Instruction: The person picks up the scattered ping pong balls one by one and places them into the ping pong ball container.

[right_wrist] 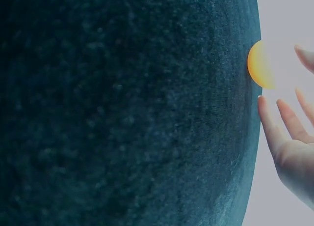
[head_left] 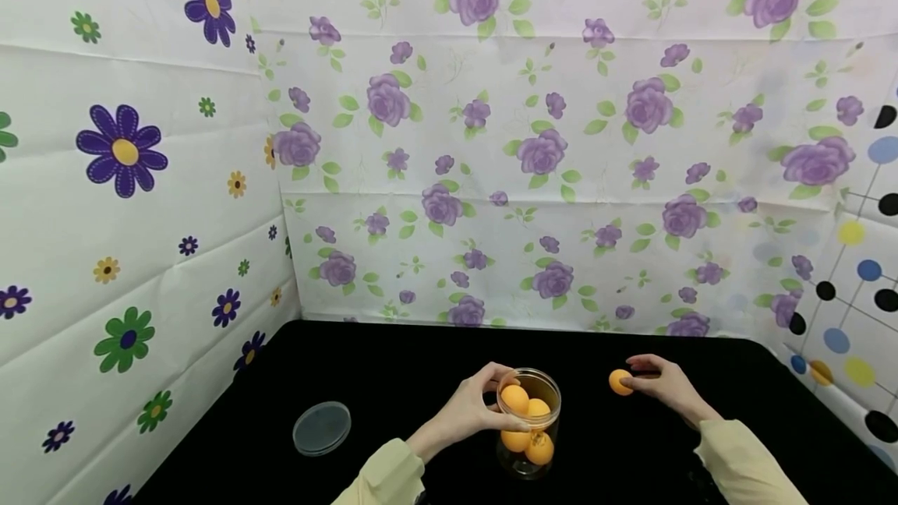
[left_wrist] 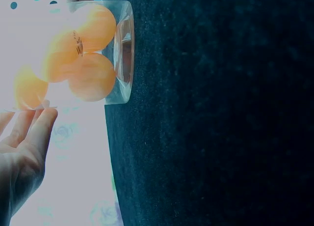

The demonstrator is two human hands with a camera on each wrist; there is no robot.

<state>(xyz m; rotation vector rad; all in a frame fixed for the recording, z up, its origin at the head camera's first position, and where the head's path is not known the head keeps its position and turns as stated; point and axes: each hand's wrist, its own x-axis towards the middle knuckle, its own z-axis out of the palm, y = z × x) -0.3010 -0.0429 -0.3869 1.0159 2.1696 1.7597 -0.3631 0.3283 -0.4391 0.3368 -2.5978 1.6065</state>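
A clear plastic jar [head_left: 528, 423] stands open on the black table [head_left: 393, 380], with several orange balls [head_left: 515, 399] inside. My left hand [head_left: 479, 406] curls round the jar's upper wall from the left. The left wrist view shows the jar [left_wrist: 120, 49], its balls [left_wrist: 91, 76], and that hand's fingers [left_wrist: 34, 132] beside it. Another orange ball [head_left: 620, 382] lies on the table to the jar's right. My right hand [head_left: 658, 385] reaches it with fairly straight fingers, tips at its right side. In the right wrist view the ball [right_wrist: 259, 66] sits between thumb and fingers [right_wrist: 274, 123], with small gaps.
The jar's clear round lid [head_left: 322, 428] lies flat on the table at the front left. Flowered walls [head_left: 491, 178] close the table in at the back and left, and a dotted panel [head_left: 852, 294] stands on the right.
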